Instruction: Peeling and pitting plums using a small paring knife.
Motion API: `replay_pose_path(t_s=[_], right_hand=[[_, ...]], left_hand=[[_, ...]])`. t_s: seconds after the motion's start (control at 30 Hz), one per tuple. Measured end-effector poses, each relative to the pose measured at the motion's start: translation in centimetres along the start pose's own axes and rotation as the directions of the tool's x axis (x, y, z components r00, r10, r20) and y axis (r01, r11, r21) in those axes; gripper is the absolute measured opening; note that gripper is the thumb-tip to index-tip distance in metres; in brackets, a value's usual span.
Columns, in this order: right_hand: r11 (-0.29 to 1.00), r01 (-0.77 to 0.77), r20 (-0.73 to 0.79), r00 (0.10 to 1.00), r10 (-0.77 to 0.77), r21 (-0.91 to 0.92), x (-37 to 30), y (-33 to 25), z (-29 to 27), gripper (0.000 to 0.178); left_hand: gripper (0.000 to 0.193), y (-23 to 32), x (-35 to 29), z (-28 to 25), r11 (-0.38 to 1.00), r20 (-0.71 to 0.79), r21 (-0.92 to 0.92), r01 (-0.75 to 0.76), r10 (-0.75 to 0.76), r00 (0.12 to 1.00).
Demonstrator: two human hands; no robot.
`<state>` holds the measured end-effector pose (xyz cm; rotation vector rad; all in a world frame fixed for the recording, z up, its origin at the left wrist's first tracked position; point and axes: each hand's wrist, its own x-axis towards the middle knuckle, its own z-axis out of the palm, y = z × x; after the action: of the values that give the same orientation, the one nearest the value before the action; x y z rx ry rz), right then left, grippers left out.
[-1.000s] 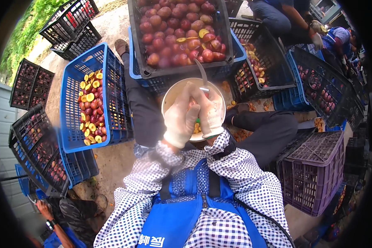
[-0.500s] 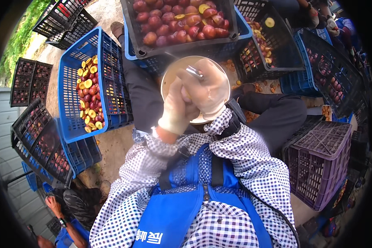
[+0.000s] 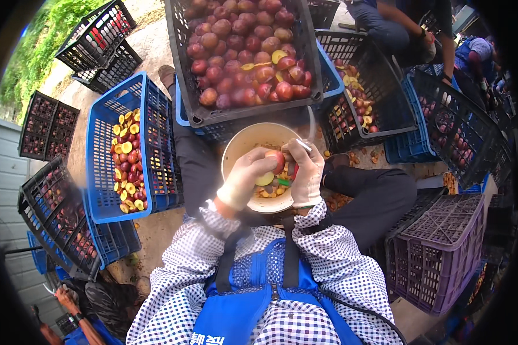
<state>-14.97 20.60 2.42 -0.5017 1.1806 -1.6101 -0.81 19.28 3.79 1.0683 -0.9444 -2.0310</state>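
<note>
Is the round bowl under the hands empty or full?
Neither: the cream bowl is partly filled. Yellowish fruit bits lie inside, with bare wall showing above them.

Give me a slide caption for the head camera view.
Left hand holding red fruit, right hand a curved knife, over a bowl near a black fruit crate.

A red plum (image 3: 279,163) is held beside a curved knife (image 3: 312,126)
</note>
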Motion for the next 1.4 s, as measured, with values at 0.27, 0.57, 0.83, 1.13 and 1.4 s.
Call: replay_pose_path(t_s=[0.27,0.57,0.83,1.13,1.4], right_hand=[[0.99,-0.085,-0.201,0.978,0.061,-0.114,0.4,0.4,-5.1,0.025],[0.985,-0.138,-0.199,0.973,0.116,-0.1,0.6,-0.1,-5.3,0.024],[0.98,-0.195,-0.203,0.962,0.182,-0.043,0.4,-0.4,-5.6,0.025],[0.944,-0.307,-0.106,0.949,0.296,-0.118,0.7,2.4,-5.6,0.025],[0.93,-0.326,-0.13,0.943,0.307,-0.169,0.3,2.6,-5.6,0.024]], left_hand=[[0.057,9.1,17.1,1.3,0.135,-0.025,0.983,-0.123,0.765,0.644],[0.058,9.1,17.1,-1.0,0.22,-0.083,0.966,-0.136,0.762,0.642],[0.043,12.2,-1.8,-15.2,0.498,-0.5,0.866,0.052,0.861,0.092],[0.036,11.8,4.0,-8.8,0.428,-0.329,0.886,-0.175,0.849,0.412],[0.09,6.1,22.4,1.8,-0.07,0.051,0.998,0.003,0.751,0.659]])
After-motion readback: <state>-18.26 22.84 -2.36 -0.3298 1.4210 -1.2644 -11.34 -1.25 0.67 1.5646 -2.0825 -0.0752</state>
